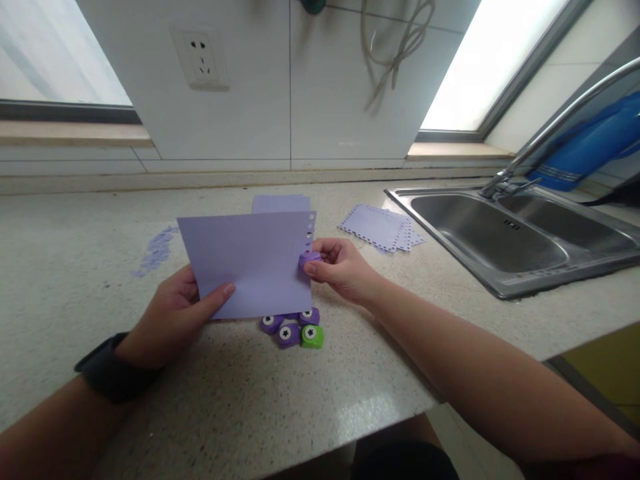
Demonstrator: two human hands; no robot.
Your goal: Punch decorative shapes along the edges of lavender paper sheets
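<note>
My left hand point(187, 310) grips a sheet of lilac paper point(250, 267) by its lower left corner, thumb on the near face. The sheet is held up above the counter, and a row of small punched holes runs down the upper part of its right edge. At that edge my right hand point(337, 267) is closed around a purple craft punch point(310, 259), which sits over the paper's border. Below the sheet lie several more purple punches point(289, 335) and one green punch point(312, 336); the paper partly covers some of them.
Behind the held sheet lies a stack of plain lilac paper point(280, 204). Hole-edged sheets point(377, 227) lie fanned to the right, near a steel sink point(495, 233) with a faucet point(555, 120). Small paper scraps point(157, 251) are piled on the left of the speckled counter point(215, 413).
</note>
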